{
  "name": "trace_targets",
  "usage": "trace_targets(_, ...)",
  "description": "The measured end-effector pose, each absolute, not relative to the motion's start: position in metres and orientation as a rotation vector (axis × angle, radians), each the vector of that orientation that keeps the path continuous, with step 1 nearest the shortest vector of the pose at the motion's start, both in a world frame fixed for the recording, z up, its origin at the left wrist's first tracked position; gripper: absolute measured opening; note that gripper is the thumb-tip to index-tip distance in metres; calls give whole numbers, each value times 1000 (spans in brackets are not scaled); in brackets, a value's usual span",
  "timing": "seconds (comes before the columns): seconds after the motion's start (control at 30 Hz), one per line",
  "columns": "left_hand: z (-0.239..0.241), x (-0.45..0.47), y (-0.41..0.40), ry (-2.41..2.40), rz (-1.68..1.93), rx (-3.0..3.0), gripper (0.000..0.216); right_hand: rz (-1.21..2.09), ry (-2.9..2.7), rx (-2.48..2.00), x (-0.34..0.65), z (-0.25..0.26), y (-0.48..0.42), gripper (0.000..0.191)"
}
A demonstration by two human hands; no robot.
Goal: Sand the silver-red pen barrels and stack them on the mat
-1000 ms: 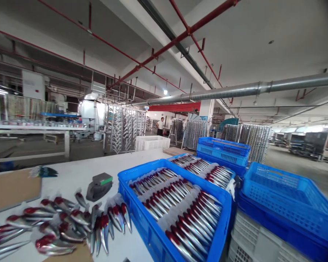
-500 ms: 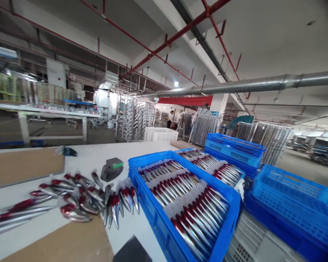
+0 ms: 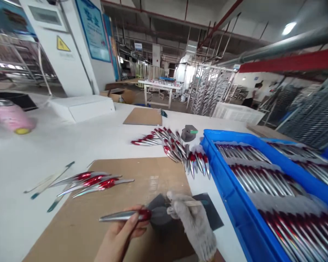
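My left hand (image 3: 125, 231) is closed round a tapered silver piece with a red end (image 3: 123, 215), its point to the left. On my right hand (image 3: 192, 222) is a whitish knit glove; its fingers pinch a thin pale stick with a teal end (image 3: 194, 203). Between the hands sits a dark grey pad or block (image 3: 161, 214), partly hidden. Under them lies a brown cardboard sheet (image 3: 84, 229). Several more red-and-silver pieces (image 3: 94, 182) rest on its left part. A larger pile of these pieces (image 3: 172, 145) is beyond the sheet.
To the right stands a blue crate (image 3: 221, 196) with rows of the pieces. Thin teal-tipped sticks (image 3: 53, 182) lie at left. Farther back are a pink bottle (image 3: 12, 116), a white box (image 3: 82, 107) and a dark roll with a green patch (image 3: 189, 133). A person (image 3: 253, 95) stands in the background.
The view has swung left and down. Both hands are now in the picture, the left with a red-and-silver piece and the right with a thin stick.
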State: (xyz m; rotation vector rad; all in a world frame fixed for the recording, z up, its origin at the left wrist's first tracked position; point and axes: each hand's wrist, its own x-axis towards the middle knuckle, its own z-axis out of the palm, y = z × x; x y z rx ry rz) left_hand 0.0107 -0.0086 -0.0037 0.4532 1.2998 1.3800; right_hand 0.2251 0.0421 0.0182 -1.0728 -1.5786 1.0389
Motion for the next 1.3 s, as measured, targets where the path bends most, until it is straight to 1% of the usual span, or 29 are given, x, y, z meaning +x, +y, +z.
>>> trace_targets(0.03,-4,9,-8,1282,1357,452,62,1112,-1535,-1022,221,16,44,37)
trace_targets(0.1,-5,8,-5,1240,1332,481,62,1160,-1513,-964,212,14,49,32)
trace_targets(0.27,-7,11,-4,1244,1357,511,52,1301,-1556,-961,196,18,64,37)
trace_targets(0.37,-5,14,-10,1270,1451,498,48,1319,-1549,-945,192,22,65,32)
trace_targets(0.47,-2,17,-13,1283,1507,513,46,1185,-1647,-914,191,22,63,27)
trace_targets(0.57,0,18,-14,1307,1525,525,45,1003,-1762,-898,189,20,62,26)
trace_targets(0.87,2,20,-17,1324,1537,546,44,778,-1885,-980,186,17,60,26)
trace_targets(0.93,2,20,-18,1328,1538,553,43,681,-1904,-992,184,14,56,26)
trace_targets(1.07,4,22,-20,1313,1561,573,42,474,-1881,-1028,181,4,49,31)
trace_targets(1.2,7,24,-20,1321,1569,562,43,472,-1882,-1006,181,6,49,34)
trace_targets(1.3,7,23,-21,1325,1561,556,43,365,-1955,-960,180,8,52,46)
